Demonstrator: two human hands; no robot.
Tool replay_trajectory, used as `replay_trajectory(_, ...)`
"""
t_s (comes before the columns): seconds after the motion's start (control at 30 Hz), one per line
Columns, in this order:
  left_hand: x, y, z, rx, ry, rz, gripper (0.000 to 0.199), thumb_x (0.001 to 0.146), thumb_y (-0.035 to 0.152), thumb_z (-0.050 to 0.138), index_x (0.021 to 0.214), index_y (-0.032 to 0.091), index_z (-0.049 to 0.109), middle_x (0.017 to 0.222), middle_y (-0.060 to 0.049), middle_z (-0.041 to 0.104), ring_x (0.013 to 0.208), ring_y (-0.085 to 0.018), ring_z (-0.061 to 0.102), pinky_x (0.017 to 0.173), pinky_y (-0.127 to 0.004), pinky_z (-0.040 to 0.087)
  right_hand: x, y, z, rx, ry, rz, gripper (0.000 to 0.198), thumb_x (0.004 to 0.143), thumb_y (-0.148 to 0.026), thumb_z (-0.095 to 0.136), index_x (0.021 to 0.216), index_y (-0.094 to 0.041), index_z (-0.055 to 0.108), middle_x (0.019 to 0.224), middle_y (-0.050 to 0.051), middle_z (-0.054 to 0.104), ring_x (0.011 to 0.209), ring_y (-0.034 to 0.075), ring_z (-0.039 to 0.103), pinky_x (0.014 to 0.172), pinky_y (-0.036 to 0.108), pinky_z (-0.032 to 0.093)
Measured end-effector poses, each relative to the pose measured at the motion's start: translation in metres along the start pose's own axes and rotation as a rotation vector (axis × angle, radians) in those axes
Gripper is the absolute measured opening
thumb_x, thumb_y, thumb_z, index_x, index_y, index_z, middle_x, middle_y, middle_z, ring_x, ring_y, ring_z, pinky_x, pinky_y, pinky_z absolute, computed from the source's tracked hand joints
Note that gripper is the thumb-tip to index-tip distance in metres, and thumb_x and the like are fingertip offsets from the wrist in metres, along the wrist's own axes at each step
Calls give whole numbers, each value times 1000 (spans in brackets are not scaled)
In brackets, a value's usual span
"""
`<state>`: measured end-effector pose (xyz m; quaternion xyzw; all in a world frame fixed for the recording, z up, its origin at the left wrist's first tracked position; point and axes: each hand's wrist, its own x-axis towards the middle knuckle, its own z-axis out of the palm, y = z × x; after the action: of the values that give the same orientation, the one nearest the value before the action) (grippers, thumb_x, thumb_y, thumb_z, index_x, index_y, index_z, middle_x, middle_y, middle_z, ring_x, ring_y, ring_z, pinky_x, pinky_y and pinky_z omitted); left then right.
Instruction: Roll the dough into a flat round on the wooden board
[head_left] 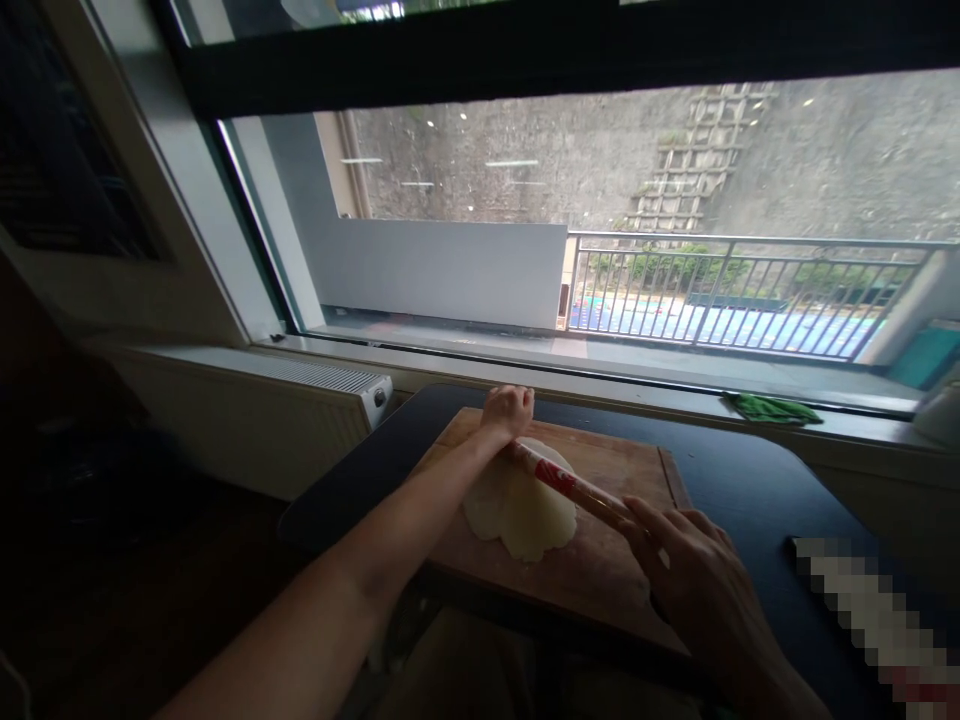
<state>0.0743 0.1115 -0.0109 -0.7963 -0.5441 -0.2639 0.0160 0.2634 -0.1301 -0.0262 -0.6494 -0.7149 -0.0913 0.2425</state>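
Observation:
A rolling pin [556, 477] with a red and white label lies slantwise over a flat, pale sheet of dough [519, 515]. At the pin's far end my left hand [508, 410] is closed in a fist around it, the wrist covering part of the dough. My right hand [686, 555] grips the near end, fingers bent over it, to the right of the dough. Uneven edges show on the side of the dough towards me. Beneath it is a wooden board [615, 450], whose lower right corner my right hand partly hides.
The board rests on a dark table [739, 480] by a window. A green cloth [772, 408] lies on the sill at the right. To the left, a white radiator [300, 400] stands below the window. A blurred-out item [862, 600] is on the table's right side.

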Motion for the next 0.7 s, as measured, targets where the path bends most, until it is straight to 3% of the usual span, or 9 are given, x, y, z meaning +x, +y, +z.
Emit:
replay_trajectory(0.17, -45, -29, -13, -73, 38, -24, 40, 95, 29, 24, 98, 18, 62, 94, -5, 68, 86, -16, 62, 79, -26, 45, -4, -7, 2, -18, 9, -72, 37, 88, -37, 50, 125, -32, 48, 85, 0, 62, 89, 22, 54, 79, 36, 37)
replay_trajectory(0.27, -67, -42, -21, -116, 4, 85, 41, 95, 29, 23, 101, 19, 63, 104, -3, 67, 99, -15, 59, 91, -26, 41, -6, -9, 1, -22, 13, -95, 40, 87, -35, 52, 126, -33, 47, 83, 0, 61, 88, 21, 54, 79, 36, 37)
replay_trajectory(0.33, -71, -46, -26, -86, -105, 203, 42, 94, 31, 24, 112, 19, 60, 120, -4, 60, 118, -19, 47, 103, -32, 31, -5, -8, 1, -15, 8, -101, 39, 88, -35, 51, 127, -33, 46, 82, -1, 62, 88, 21, 55, 80, 36, 38)
replay_trajectory(0.43, -59, -43, -27, 26, -348, 258, 46, 94, 36, 22, 127, 22, 51, 137, -2, 46, 134, -26, 25, 109, -47, 18, 0, -2, 2, 12, -3, -75, 37, 89, -38, 48, 125, -32, 48, 89, 0, 64, 89, 20, 55, 79, 36, 38)
replay_trajectory(0.5, -41, -33, -23, 81, -428, 225, 45, 94, 38, 21, 129, 27, 47, 139, 0, 44, 134, -28, 23, 107, -54, 15, 4, 4, 4, 18, -2, -41, 35, 89, -41, 46, 123, -32, 50, 95, 0, 65, 91, 21, 55, 78, 35, 39)
replay_trajectory(0.6, -12, -14, -11, 125, -406, 173, 40, 93, 37, 28, 128, 31, 47, 137, 0, 46, 132, -29, 28, 104, -57, 18, 10, 15, 6, -13, -7, 20, 35, 90, -43, 43, 121, -31, 50, 95, 0, 65, 91, 22, 55, 76, 35, 40)
replay_trajectory(0.7, 9, 2, -1, 125, -358, 149, 37, 91, 32, 31, 120, 27, 52, 128, -6, 54, 126, -30, 36, 100, -57, 25, 15, 24, 6, -47, -12, 62, 34, 91, -42, 41, 121, -30, 51, 90, 0, 66, 87, 22, 55, 74, 35, 40)
